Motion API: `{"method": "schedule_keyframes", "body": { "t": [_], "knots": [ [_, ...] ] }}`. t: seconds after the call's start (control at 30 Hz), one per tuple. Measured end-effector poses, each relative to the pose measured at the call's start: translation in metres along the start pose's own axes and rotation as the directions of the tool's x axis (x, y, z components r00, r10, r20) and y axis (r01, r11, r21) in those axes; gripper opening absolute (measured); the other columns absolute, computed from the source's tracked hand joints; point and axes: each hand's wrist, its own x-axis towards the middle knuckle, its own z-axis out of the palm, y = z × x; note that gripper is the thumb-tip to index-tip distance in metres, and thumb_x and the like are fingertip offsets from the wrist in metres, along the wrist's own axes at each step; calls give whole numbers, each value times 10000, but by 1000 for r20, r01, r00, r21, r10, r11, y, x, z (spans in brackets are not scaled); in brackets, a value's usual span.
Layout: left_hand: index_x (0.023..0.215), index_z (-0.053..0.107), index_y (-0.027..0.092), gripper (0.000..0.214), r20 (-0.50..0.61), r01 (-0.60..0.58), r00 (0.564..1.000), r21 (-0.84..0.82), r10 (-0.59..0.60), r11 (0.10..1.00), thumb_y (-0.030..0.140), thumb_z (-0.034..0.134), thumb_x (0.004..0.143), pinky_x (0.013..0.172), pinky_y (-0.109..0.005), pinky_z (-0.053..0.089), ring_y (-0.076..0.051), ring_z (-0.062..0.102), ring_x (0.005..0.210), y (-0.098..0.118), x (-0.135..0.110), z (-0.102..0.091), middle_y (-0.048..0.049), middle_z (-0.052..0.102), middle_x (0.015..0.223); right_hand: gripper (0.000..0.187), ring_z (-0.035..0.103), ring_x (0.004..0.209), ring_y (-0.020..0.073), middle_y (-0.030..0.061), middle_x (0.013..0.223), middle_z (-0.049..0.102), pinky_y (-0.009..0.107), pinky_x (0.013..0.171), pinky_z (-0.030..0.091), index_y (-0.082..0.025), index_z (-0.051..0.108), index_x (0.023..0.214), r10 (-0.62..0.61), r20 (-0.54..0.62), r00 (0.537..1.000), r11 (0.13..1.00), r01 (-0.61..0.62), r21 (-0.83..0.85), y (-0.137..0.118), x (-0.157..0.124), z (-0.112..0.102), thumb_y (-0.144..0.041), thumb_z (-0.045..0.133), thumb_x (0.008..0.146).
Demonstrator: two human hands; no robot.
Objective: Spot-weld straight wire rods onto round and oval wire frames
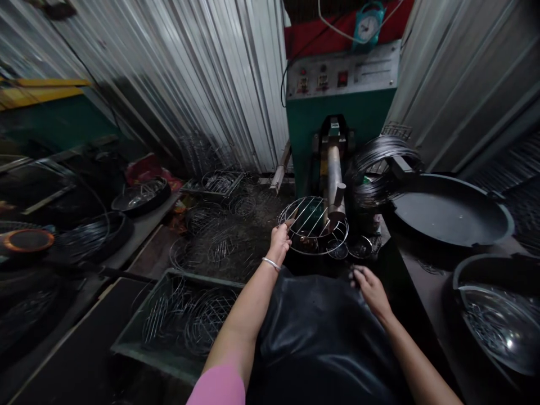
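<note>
A round wire rack (313, 216) with parallel bars and two rings is held at its left edge by my left hand (282, 242), whose fingers are closed on the rim. Its right part lies under the metal arm (334, 171) of a green machine (301, 132). My right hand (368, 286) is apart from the rack, to its lower right, above the black apron (320, 332) on my lap. Its fingers are pinched together near a small dark piece that I cannot make out. Small wire rings (360, 246) lie just beyond this hand.
To the left stands a green bin (139, 351) of wire racks, with more wire pieces (223, 247) behind it. On the right are a coil of wire (386, 163), a wide shallow pan (455, 211) and a deep basin (458, 292) holding small metal parts. Corrugated metal walls (202, 73) stand behind.
</note>
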Motion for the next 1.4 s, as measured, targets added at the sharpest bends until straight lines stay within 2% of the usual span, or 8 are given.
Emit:
{"method": "schedule_keyframes", "body": {
  "t": [0.1, 0.17, 0.23, 0.37, 0.6, 0.9, 1.23, 1.4],
  "knots": [
    [583, 435, 188, 309, 11, -27, 1000, -23, 28, 999, 324, 700, 501, 344, -181, 171, -25, 228, 327, -3, -6, 1, 113, 271, 431, 395, 631, 694, 168, 66, 865, 672, 285, 611, 503, -197, 584, 987, -105, -2, 995, 959, 101, 265, -48, 9, 19, -533, 535, 785],
    [580, 413, 192, 328, 9, -35, 999, -40, 36, 999, 312, 705, 487, 338, -182, 173, -21, 222, 324, -5, -10, 1, 117, 275, 433, 381, 631, 710, 176, 60, 847, 668, 290, 621, 512, -202, 598, 916, -153, 13, 988, 948, 143, 285, -69, 18, 35, -549, 559, 762],
    [570, 374, 200, 366, -4, -38, 999, -50, 38, 998, 307, 713, 479, 335, -182, 164, -17, 208, 321, -5, -12, 1, 122, 263, 430, 387, 622, 663, 178, 50, 774, 658, 291, 584, 512, -198, 613, 845, -156, 37, 987, 961, 143, 237, -76, 25, 47, -563, 589, 719],
    [580, 333, 207, 417, -16, -68, 998, -53, 67, 996, 304, 724, 474, 336, -177, 141, -13, 197, 321, -5, -15, 0, 130, 236, 424, 383, 602, 564, 175, 30, 662, 636, 283, 489, 492, -190, 631, 806, -109, 49, 993, 981, 100, 166, -69, 31, 56, -549, 611, 674],
    [625, 393, 195, 371, 21, -91, 996, -55, 92, 994, 316, 716, 488, 338, -166, 148, -10, 224, 330, -6, -16, 2, 124, 281, 443, 309, 605, 524, 164, 25, 654, 643, 257, 422, 466, -181, 651, 795, -88, 77, 993, 987, 76, 144, -71, 36, 49, -465, 603, 686],
    [630, 445, 184, 340, -1, -78, 997, -41, 78, 996, 331, 719, 493, 343, -172, 159, -11, 224, 330, -7, -17, 5, 125, 272, 437, 338, 603, 521, 152, 23, 658, 648, 258, 469, 492, -188, 650, 810, -114, 56, 992, 973, 100, 208, -67, 38, 51, -504, 610, 700],
    [571, 338, 206, 422, -2, -69, 998, -59, 69, 996, 328, 733, 489, 331, -178, 158, -14, 208, 323, -8, -11, 12, 130, 235, 409, 342, 600, 527, 142, 20, 674, 642, 258, 496, 494, -175, 631, 828, -123, 49, 991, 969, 110, 219, -70, 48, 50, -496, 591, 715],
    [598, 412, 187, 369, 1, -53, 999, -67, 53, 996, 326, 735, 486, 342, -176, 147, -12, 221, 315, -10, -8, 15, 132, 239, 411, 352, 596, 510, 139, 12, 648, 629, 253, 487, 492, -171, 631, 826, -122, 29, 992, 968, 113, 224, -70, 53, 51, -501, 600, 708]
  ]
}}
